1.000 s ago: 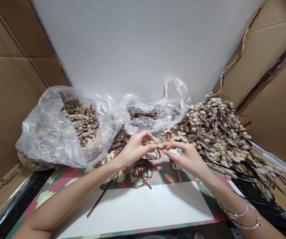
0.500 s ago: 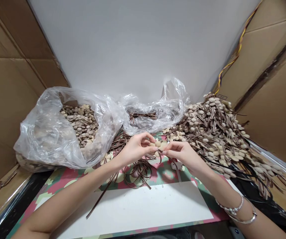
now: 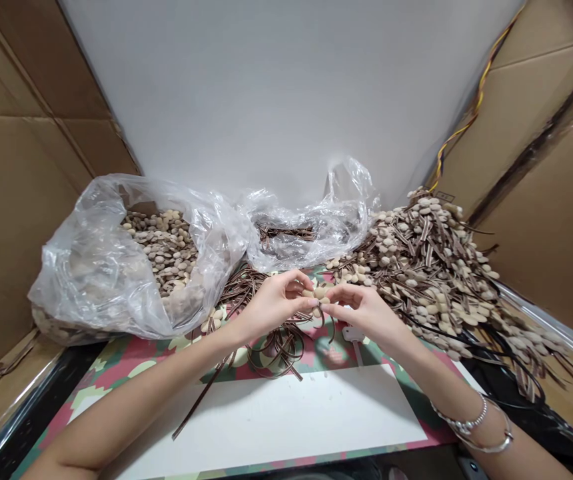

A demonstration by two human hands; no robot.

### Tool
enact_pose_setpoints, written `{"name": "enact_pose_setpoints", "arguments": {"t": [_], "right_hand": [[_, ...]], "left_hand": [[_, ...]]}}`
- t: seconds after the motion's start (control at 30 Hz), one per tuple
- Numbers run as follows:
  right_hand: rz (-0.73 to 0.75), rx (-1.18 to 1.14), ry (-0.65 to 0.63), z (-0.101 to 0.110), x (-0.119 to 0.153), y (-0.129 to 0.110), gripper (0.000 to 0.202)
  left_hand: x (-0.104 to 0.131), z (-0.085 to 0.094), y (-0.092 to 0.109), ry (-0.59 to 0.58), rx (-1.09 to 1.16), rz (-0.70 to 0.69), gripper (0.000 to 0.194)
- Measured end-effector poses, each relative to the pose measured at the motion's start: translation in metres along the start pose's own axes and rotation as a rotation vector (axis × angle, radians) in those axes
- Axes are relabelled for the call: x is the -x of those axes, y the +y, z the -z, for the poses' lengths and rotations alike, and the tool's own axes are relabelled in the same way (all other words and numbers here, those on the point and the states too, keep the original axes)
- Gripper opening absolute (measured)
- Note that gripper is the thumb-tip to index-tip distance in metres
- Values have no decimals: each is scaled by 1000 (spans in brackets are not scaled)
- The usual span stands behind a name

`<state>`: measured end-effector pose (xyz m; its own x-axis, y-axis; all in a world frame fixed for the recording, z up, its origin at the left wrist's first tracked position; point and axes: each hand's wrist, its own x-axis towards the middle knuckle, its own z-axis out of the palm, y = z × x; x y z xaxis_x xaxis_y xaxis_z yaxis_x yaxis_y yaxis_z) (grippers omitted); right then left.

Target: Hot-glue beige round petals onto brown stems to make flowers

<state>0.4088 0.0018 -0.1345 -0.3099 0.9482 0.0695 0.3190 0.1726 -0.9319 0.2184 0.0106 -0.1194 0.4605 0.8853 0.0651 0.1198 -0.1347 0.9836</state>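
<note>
Bracing a beige flower-shaped piece [image 3: 320, 293] from both sides, seemingly to keep it steady, the left hand [image 3: 282, 298] and right hand [image 3: 364, 309] pinch it with thumbs and fingers nearly together. It sits at the left fingertips' three o'clock and the right's nine, a brown strip [image 3: 333, 329] hanging towards six.
</note>
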Motion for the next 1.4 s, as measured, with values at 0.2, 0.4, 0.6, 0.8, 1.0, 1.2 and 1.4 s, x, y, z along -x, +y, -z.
{"name": "enact_pose_setpoints", "arguments": {"t": [0.2,0.4,0.6,0.8,1.0,1.2,1.4], "right_hand": [[12,-10,4,1,0,0,19],[-3,-25,-13,1,-1,2,22],[-78,-143,-48,0,-1,4,20],[-154,-282,-183,0,1,3,26],[-122,-293,-178,2,1,4,29],[-104,-251,-153,3,0,5,23],[-60,-107,-70,0,0,4,22]], "left_hand": [[0,2,2,-27,-19,10,20],[0,1,-1,-28,-5,8,17],[0,1,0,-3,-9,-3,16],[0,3,4,29,-45,-31,15],[0,6,5,20,-5,-32,15],[0,5,5,5,22,-12,17],[2,1,5,-8,-54,-61,18]]}}
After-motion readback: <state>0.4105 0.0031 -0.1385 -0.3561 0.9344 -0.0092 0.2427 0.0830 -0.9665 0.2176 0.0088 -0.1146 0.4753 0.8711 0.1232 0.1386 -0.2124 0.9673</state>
